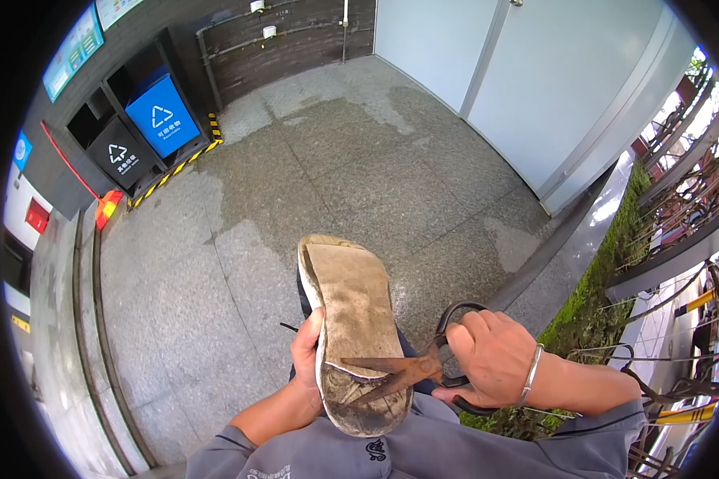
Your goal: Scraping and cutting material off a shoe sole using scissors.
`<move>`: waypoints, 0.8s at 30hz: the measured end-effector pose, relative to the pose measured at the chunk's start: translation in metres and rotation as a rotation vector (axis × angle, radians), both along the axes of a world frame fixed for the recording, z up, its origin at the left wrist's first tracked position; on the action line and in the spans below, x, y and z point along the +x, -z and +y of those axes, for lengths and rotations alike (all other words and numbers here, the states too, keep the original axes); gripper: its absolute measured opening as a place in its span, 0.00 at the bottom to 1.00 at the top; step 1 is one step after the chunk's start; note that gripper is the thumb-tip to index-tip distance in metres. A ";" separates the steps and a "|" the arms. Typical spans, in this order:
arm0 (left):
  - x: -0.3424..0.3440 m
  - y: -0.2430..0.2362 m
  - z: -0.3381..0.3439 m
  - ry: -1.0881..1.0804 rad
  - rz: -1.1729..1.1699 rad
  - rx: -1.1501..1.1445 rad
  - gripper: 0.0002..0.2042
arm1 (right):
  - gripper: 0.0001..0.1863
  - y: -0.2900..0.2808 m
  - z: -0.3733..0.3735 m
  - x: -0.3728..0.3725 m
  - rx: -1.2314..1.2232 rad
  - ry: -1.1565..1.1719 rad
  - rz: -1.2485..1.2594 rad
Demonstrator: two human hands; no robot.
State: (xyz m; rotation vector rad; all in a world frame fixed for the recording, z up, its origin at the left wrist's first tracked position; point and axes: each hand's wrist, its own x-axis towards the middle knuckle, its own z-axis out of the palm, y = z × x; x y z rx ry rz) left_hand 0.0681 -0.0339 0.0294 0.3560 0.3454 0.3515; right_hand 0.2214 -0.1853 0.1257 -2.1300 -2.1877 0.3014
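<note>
A worn shoe [351, 295] is held sole up over my lap, its flat sole a dirty tan. Toward me, the near end of the sole is darker, with a pale raised edge crossing it. My left hand [307, 347] grips the shoe's left side, thumb along the edge and the other fingers hidden beneath. Rusty scissors [419, 369] with black loop handles are in my right hand [491, 355], fingers wrapped round the handles. Their blades are spread apart and lie over the near part of the sole, by the pale edge.
A blue bin [162, 120] and a black bin [120, 160] stand at the far left behind yellow-black floor tape. A red-handled broom [108, 207] leans beside them. White door panels [551, 88] rise at the far right. Mossy planting [599, 295] with bare stems borders my right side.
</note>
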 end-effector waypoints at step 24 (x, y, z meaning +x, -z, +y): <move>0.009 0.011 0.004 -0.029 -0.011 -0.049 0.34 | 0.21 0.026 -0.005 -0.001 0.241 0.035 -0.262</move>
